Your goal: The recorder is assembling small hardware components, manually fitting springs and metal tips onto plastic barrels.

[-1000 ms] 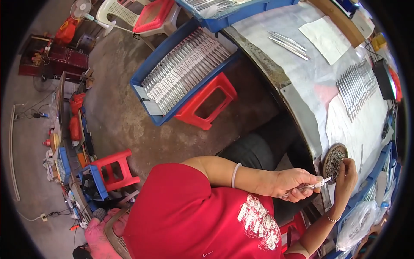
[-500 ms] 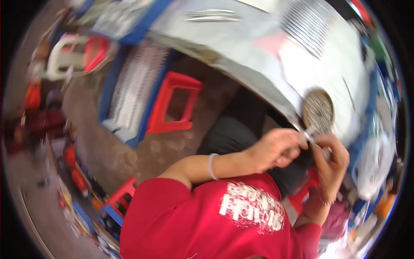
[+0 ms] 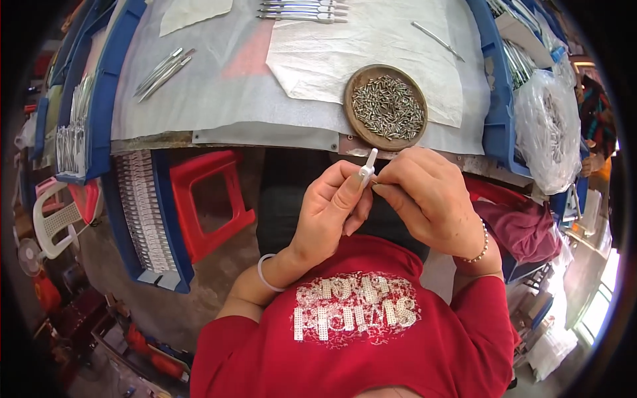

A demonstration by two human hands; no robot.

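Note:
My left hand (image 3: 332, 207) pinches a small white pointed part (image 3: 367, 170) between thumb and fingers, its narrow tip upward. Close beside it, the thumb and forefinger of my right hand (image 3: 428, 199) are pressed together near the part's side; anything between them is too small to make out. Both hands are held just off the table's near edge, above my lap. Just beyond them, a round brown dish (image 3: 390, 142) full of small metal pieces (image 3: 388, 108) rests at the edge of the covered table (image 3: 225, 109).
Several slim metal pens (image 3: 302, 14) lie in a row at the far side, with loose metal rods (image 3: 162, 74) to the left and a single rod (image 3: 438, 41) to the right. Blue crates (image 3: 497, 99) flank the table. A plastic bag (image 3: 549, 132) hangs right; a red stool (image 3: 209, 202) stands left.
The view has swung and levelled, so the table and dish now appear more centred and sharp. Both hands stay close together around the white part, which now points upward.

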